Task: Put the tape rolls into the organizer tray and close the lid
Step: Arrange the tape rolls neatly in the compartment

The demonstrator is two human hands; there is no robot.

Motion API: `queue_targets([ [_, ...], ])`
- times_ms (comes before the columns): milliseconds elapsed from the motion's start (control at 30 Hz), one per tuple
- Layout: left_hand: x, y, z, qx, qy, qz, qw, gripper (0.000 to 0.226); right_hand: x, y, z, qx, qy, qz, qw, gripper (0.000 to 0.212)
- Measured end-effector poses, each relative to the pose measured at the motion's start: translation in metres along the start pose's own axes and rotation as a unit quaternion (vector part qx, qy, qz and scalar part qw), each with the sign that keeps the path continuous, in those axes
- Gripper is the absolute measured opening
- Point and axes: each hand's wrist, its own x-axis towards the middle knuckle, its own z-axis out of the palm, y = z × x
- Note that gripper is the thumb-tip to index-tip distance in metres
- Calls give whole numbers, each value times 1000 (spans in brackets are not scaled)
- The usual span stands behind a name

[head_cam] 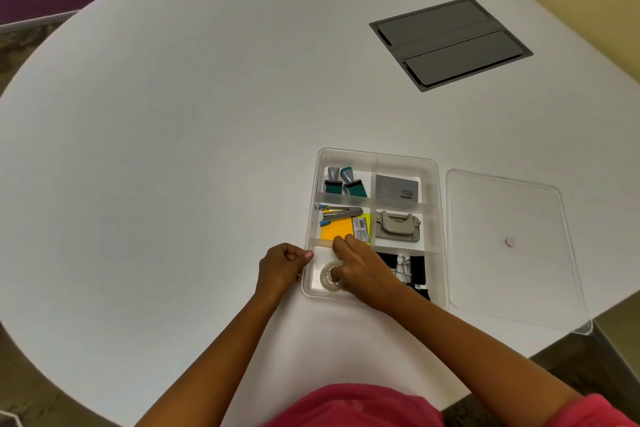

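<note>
**Two bare hands at a clear organizer tray on a white table**

One large, rounded white table fills the view. A grey rectangular cable hatch is set into it, well beyond the hands to the right. Purple wall shows past the far left edge, pale yellow wall at the far right.

Both forearms reach forward from a pink top. The left hand is curled into a loose fist, thumb touching the left rim of the clear plastic divided organizer tray. The right hand is inside the tray's near-left compartment, fingers bent down onto a clear tape roll lying flat there; whether they grip it cannot be told. Just right of the right hand, beside the tray, lies the clear flat lid, off.
</note>
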Motion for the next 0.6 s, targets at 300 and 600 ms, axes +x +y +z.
queue_targets([
  [300, 1, -1, 0, 2, 3, -7, 1000, 20, 12, -6, 13, -17, 55, 109, 992, 10],
  [600, 1, -1, 0, 5, -2, -6, 1000, 19, 9, -11, 0, 15, 8, 129, 991, 39],
])
